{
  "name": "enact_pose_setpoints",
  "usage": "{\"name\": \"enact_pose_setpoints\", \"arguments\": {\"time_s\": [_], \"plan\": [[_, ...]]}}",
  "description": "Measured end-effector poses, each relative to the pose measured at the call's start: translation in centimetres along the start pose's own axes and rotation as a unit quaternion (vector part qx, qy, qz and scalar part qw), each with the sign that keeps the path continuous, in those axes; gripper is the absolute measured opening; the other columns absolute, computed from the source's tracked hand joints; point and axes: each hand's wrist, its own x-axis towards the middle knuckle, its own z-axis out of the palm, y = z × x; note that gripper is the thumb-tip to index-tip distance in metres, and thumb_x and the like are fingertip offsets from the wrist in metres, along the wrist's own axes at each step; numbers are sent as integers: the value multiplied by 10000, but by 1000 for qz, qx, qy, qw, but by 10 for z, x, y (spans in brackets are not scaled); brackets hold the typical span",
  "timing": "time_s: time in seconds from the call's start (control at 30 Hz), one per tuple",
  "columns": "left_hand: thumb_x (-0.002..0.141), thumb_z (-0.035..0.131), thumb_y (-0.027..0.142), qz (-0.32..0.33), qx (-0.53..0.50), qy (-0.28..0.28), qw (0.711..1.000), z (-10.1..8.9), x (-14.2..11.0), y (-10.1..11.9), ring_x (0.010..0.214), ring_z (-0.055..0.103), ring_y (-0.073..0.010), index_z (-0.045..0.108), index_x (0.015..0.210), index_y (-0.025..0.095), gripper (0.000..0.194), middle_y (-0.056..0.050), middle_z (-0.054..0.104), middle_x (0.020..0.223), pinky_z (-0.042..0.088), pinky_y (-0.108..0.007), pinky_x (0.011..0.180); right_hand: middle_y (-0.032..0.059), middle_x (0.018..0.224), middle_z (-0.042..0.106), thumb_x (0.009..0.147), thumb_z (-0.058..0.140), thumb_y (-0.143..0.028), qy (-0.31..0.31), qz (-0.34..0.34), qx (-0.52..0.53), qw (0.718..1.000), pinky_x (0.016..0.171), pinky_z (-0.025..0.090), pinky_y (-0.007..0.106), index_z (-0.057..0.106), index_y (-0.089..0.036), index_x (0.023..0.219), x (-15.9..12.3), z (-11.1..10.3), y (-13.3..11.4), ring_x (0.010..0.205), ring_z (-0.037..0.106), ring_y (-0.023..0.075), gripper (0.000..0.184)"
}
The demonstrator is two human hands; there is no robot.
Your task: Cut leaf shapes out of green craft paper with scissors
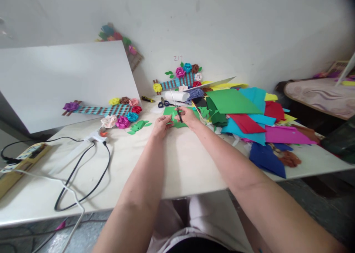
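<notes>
In the head view my right hand [190, 117] is closed around a pair of scissors [180, 115], whose thin blades point up and away from me. My left hand [161, 125] pinches a small green paper piece [173, 114] close beside the scissors. Beneath both hands lies a green sheet [181, 125] on the table. Several cut green leaves [138, 126] form a small pile left of my left hand. A second pair of scissors [163, 103] with dark handles rests just beyond the hands.
Coloured sheets [235, 101] are heaped at the right. A woven strip with paper flowers [122, 122] leans at left, another strip [177, 83] against the wall. A box cutter [148, 99], white roll [177, 95], glue gun [97, 136] and power strip [24, 164] also lie here.
</notes>
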Motion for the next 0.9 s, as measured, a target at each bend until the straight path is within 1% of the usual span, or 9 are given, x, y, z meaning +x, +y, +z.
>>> {"name": "enact_pose_setpoints", "arguments": {"time_s": [0.1, 0.17, 0.27, 0.33, 0.4, 0.5, 0.57, 0.7, 0.9], "plan": [[614, 797, 334, 6, 19, 1, 1000, 3, 0, 1, 538, 553, -89, 582, 653, 135, 296, 0, 580, 606, 492, -223, 559, -102, 480, 519, 651, 650, -5, -1, 19, 14, 1000, 427, 379, 139, 610, -135, 953, 0, -1, 2, 410, 502, 50, 331], [654, 766, 352, 8, 31, 28, 999, 4, 1, 2, 491, 541, -88, 537, 664, 147, 308, 7, 578, 575, 477, -217, 519, -89, 500, 546, 661, 642, -13, 3, 25, 27, 999, 385, 324, 129, 609, -139, 960, 2, -4, 5, 411, 512, 52, 327], [742, 687, 341, 20, 38, 144, 989, 0, 6, 4, 393, 487, -81, 472, 719, 172, 274, 32, 560, 515, 424, -200, 433, -57, 545, 602, 680, 638, -32, 21, 40, 47, 998, 338, 247, 134, 597, -138, 978, 5, -7, 10, 411, 529, 57, 319], [789, 637, 286, 42, 27, 240, 969, -5, 10, 6, 364, 462, -72, 451, 753, 178, 217, 53, 535, 491, 409, -188, 419, -45, 551, 618, 686, 635, -32, 34, 56, 47, 997, 332, 242, 137, 593, -135, 978, 6, -8, 11, 402, 532, 58, 312], [821, 585, 208, 56, -2, 316, 947, -11, 14, 8, 382, 477, -66, 444, 783, 175, 150, 60, 526, 497, 431, -183, 451, -44, 540, 619, 688, 637, -30, 40, 66, 34, 996, 333, 245, 136, 598, -136, 969, 5, -9, 11, 391, 530, 58, 303], [835, 535, 132, 53, -61, 377, 923, -17, 17, 11, 423, 508, -57, 445, 851, 169, 99, 62, 525, 528, 483, -197, 536, -45, 534, 623, 695, 645, -33, 36, 69, 10, 997, 338, 251, 131, 606, -138, 968, 2, -7, 10, 384, 526, 54, 296], [830, 533, 114, 49, -85, 390, 916, -19, 18, 12, 448, 529, -58, 448, 894, 166, 118, 55, 537, 559, 506, -215, 581, -45, 533, 626, 702, 649, -34, 31, 71, 1, 997, 343, 256, 129, 607, -138, 968, 0, -5, 9, 382, 525, 53, 288], [796, 549, 77, 64, -88, 384, 917, -21, 19, 10, 511, 584, -76, 447, 926, 173, 192, 34, 554, 631, 526, -236, 619, -51, 512, 615, 724, 648, -31, 32, 81, -4, 996, 340, 252, 129, 601, -138, 951, -1, -3, 8, 372, 521, 53, 255], [698, 602, 67, 114, -66, 350, 927, -25, 25, 3, 589, 607, -98, 494, 753, 158, 151, 4, 534, 692, 536, -280, 684, -61, 472, 586, 748, 648, -38, 61, 98, -14, 993, 335, 270, 126, 590, -136, 925, -1, -5, 7, 357, 506, 53, 211]]}}
